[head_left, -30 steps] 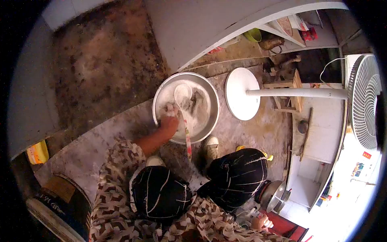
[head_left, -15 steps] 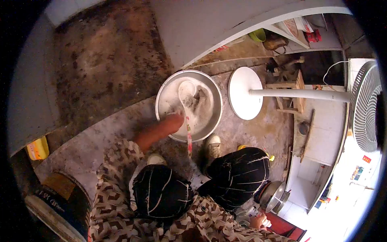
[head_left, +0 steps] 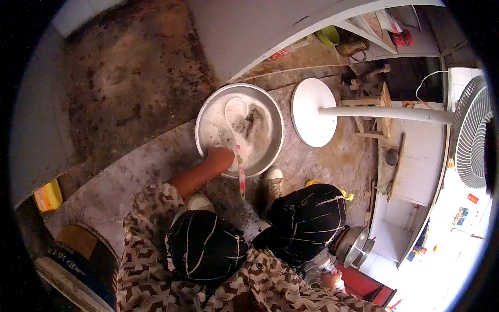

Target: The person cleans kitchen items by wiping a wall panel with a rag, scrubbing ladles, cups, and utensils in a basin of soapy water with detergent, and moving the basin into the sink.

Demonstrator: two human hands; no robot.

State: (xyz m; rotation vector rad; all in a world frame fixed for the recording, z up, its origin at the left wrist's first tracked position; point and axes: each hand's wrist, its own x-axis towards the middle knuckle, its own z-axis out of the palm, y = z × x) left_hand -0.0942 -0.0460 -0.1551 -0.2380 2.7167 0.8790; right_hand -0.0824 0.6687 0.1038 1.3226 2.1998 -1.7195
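A round metal basin (head_left: 198, 125) full of foamy water stands on the floor in front of my feet. My left hand (head_left: 220, 159) reaches over its near left rim, its fingers hidden in the suds. Beside that hand lies a long-handled white ladle (head_left: 240, 171); its curved end is in the foam and its floral handle crosses the near rim. Greyish, cloth-like material (head_left: 258, 127) shows through the suds. At the lower right, my right hand (head_left: 331, 281) is curled by my knee, around something pale and clear that I cannot make out.
A white fan (head_left: 470, 135) has its round base (head_left: 313, 113) right of the basin. Behind that are a wooden stool (head_left: 383, 112) and metal pots (head_left: 354, 247). A yellow container (head_left: 49, 195) is at the left, and a cabinet edge (head_left: 280, 56) runs above.
My left hand has sunk slightly lower at the basin's edge. The pale object at my right hand looks turned. The whole view has shifted a little.
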